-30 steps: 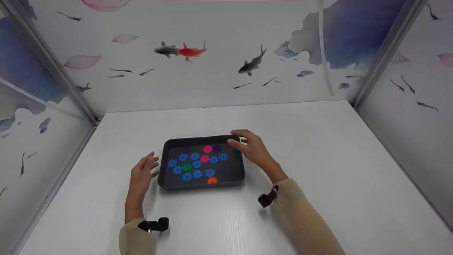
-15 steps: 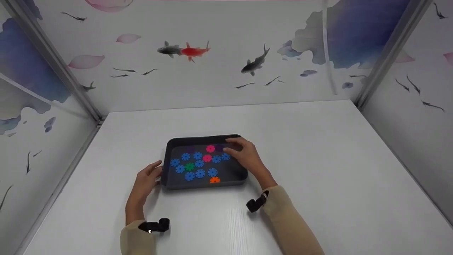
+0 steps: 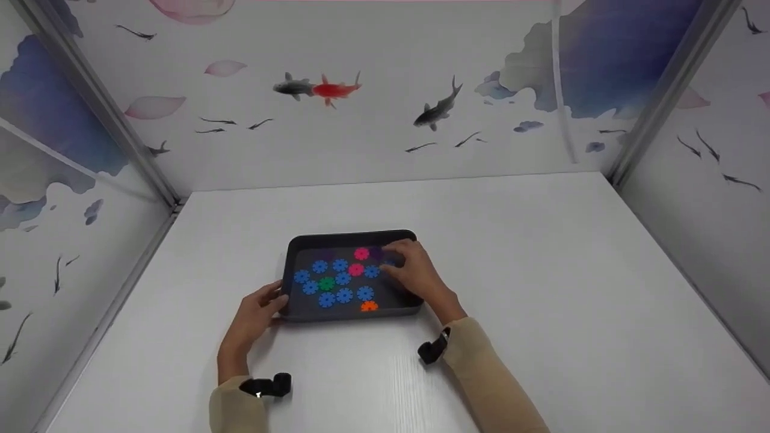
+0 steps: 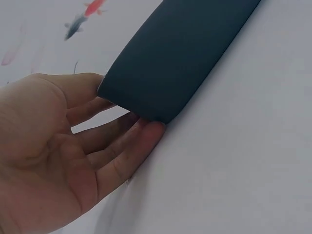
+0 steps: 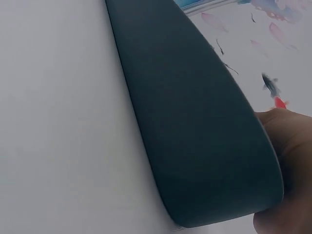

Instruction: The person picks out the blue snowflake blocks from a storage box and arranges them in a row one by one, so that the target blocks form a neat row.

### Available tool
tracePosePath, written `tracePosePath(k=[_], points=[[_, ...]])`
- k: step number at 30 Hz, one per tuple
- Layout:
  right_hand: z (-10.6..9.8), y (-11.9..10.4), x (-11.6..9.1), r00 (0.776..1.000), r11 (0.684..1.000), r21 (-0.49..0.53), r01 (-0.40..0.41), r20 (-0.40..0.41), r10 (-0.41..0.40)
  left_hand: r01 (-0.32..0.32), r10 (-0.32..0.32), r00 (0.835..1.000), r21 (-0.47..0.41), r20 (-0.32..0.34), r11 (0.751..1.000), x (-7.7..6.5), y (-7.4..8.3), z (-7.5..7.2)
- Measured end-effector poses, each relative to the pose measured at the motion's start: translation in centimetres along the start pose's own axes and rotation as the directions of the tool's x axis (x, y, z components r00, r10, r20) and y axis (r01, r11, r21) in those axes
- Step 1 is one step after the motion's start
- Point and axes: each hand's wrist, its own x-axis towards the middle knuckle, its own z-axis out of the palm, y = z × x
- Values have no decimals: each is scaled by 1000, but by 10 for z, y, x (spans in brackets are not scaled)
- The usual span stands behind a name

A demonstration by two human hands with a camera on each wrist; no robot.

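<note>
A dark rectangular tray (image 3: 352, 314) holds several notched plastic discs lying flat. Most are blue, such as the blue disc (image 3: 326, 299); there are also a green disc (image 3: 326, 283), two pink discs, dim purple ones and an orange disc (image 3: 369, 306) by the front wall. My left hand (image 3: 255, 316) grips the tray's left side near the front corner, thumb at the rim and fingertips low on the outer wall. Over the tray's right side, my right hand (image 3: 416, 272) reaches inside, thumb and index finger apart around a mostly covered blue disc. The tray wall (image 5: 195, 122) hides its fingertips in the right wrist view.
The tray stands on a white table (image 3: 511, 252). Panels painted with fish enclose it at the back (image 3: 385, 144) and both sides. Each wrist carries a small black camera (image 3: 274, 386) that sticks out over the table.
My right hand has moved from the back right rim down into the tray, covering the rightmost blue disc. My left hand has come up to the tray's left side and taken hold of it.
</note>
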Motion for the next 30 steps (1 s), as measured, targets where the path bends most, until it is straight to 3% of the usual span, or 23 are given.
tracePosePath(k=[10,18,26,30], points=[[4,3,3,998,978,-199,58,7,-58,11,-11,1000,-34,-12,999,2,-3,-2],[6,3,0,997,932,-353,81,38,-72,31,-32,999,-49,-11,998,3,-4,0],[8,2,0,995,852,-514,95,74,-67,5,-6,1000,-48,-17,999,5,-8,1],[9,1,-1,995,848,-522,93,81,-59,1,-2,1000,-38,-22,999,4,-11,1]])
